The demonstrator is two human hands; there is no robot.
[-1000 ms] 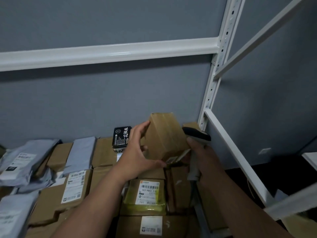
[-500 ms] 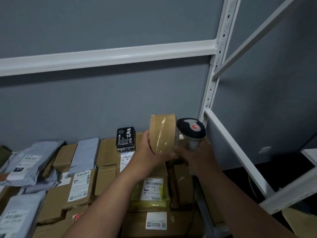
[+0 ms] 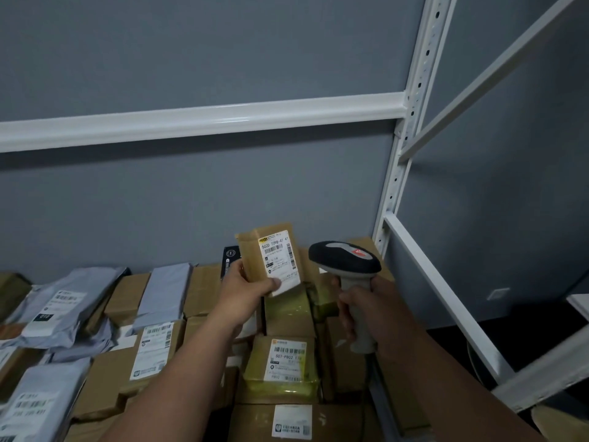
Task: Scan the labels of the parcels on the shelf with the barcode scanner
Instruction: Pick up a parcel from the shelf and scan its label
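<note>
Above the shelf full of parcels, the left hand holds a small brown parcel up, thumb and fingers pinching its bottom edge, white label facing us. Just beside it, the right hand wraps tight around the barcode scanner handle. Below lies a yellow-taped parcel.

Parcel left of scanner

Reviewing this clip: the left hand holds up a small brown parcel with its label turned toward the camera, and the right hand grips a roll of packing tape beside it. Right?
Not quite. The head view shows the right hand gripping a barcode scanner, not tape. The left hand does hold the small brown parcel up, label facing the camera.
</note>
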